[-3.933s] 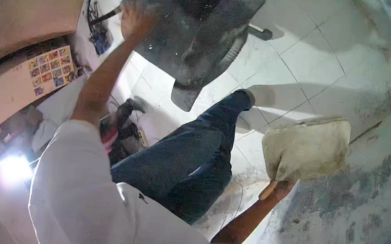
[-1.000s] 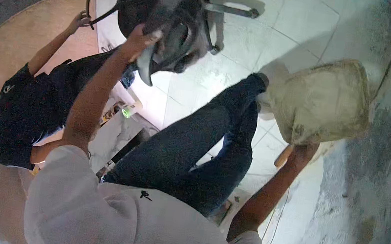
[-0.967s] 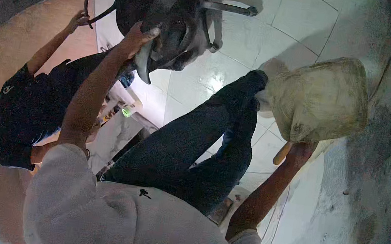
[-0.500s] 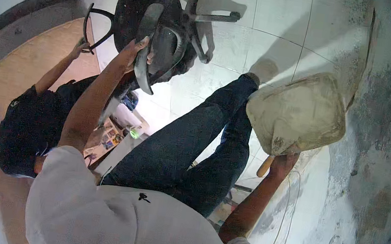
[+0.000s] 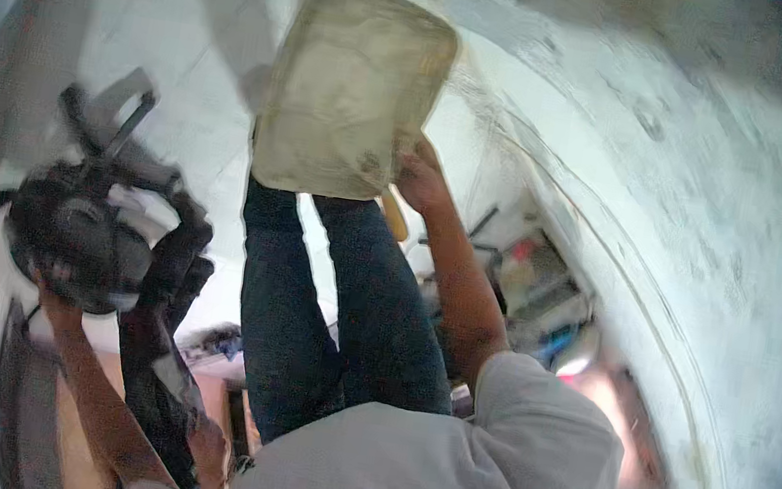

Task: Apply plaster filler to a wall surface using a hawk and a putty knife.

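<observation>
Gripping with the right hand (image 5: 418,178) a flat cream panel (image 5: 354,87), clasped at the lower part of its right edge. Just below that grip, a tan wooden handle (image 5: 397,215), hard to tell whether joined to the panel or separate. Reaching out and down with the left hand (image 5: 52,290) to a black swivel chair (image 5: 80,228), at the near edge of its seat; too blurred to tell whether clasping or merely touching.

Held up off the pale tiled floor (image 5: 190,32), panel face outward, rounded at the corners and grimy, with a darker smudge near the lower right one. Poised in front of dark blue trousers (image 5: 374,293), well apart from the chair and left of the smudged pale wall (image 5: 680,136) along the floor's right edge. Beyond the right forearm, blurred clutter (image 5: 546,288).

Judging progress: panel already off the floor and secure in hand, not yet set down or let go. Chair reached, apparently no more than that. Impossible to judge how much remains.
</observation>
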Available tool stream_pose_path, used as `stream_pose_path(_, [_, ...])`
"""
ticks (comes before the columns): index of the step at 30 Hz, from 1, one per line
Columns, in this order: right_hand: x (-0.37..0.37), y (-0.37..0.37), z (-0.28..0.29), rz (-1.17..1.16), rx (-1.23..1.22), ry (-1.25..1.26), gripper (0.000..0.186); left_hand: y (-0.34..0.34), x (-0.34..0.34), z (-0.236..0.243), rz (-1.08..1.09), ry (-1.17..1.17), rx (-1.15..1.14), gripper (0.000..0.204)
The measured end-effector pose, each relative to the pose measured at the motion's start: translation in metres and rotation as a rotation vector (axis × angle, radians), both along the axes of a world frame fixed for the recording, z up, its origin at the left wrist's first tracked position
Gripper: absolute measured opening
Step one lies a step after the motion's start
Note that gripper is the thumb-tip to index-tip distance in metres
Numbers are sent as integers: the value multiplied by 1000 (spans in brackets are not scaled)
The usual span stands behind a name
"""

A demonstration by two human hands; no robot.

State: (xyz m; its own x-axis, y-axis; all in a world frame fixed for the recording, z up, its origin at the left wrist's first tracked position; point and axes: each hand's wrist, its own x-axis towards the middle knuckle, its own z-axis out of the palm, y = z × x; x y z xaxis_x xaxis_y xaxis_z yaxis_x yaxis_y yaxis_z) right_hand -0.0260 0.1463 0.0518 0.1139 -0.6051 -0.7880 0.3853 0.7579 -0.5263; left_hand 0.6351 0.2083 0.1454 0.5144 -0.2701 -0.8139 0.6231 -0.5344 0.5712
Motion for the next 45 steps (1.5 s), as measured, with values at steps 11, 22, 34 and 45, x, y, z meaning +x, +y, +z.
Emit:
stream_pose_path(11, [-103, 29, 88, -326, -115, -91, 70, 0, -35, -2, -134, -228, 262, 73])
stream_pose_path(22, [-192, 36, 98, 230, -493, 601, 44, 31, -61, -4, -441, -108, -99, 48])
stream_pose_path(34, [-190, 16, 60, 417, -1222, 733, 61, -11, -16, -32, -508, -820, 264, 59])
stream_pose_path(45, [-140, -1, 96, -46, -293, 318, 51, -22, -30, -1, -593, -827, 48, 51])
